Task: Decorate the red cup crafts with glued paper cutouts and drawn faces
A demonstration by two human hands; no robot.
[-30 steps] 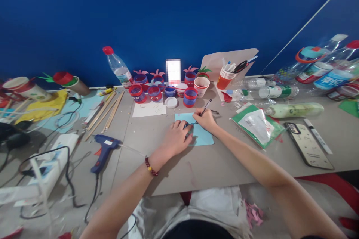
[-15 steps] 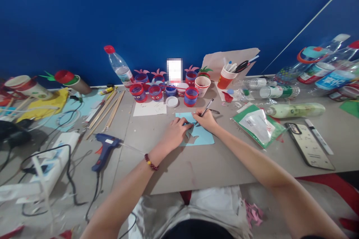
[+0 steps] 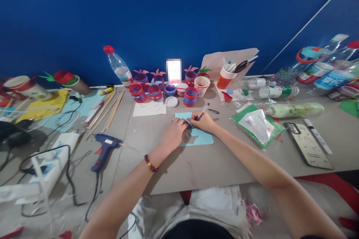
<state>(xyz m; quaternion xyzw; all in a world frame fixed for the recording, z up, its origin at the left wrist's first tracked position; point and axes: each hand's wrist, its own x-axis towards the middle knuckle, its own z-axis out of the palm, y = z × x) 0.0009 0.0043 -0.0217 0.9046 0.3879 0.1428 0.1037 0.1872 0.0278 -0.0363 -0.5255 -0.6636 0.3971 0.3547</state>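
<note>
The right hand (image 3: 206, 122) grips a black-and-white pen (image 3: 203, 111), fingers closed near its lower end, over a light-blue sheet of paper (image 3: 206, 139) that lies on the grey surface (image 3: 213, 168) in front of the person. The left hand (image 3: 175, 134) rests on the sheet's left part, fingers bent and close together — whether they pinch anything, I cannot tell. The two hands almost meet at the pen's tip, which is hard to make out. A pen cap (image 3: 214, 111) lies just beyond the right hand; a blue glue gun (image 3: 106, 147) lies well to the left.
</note>
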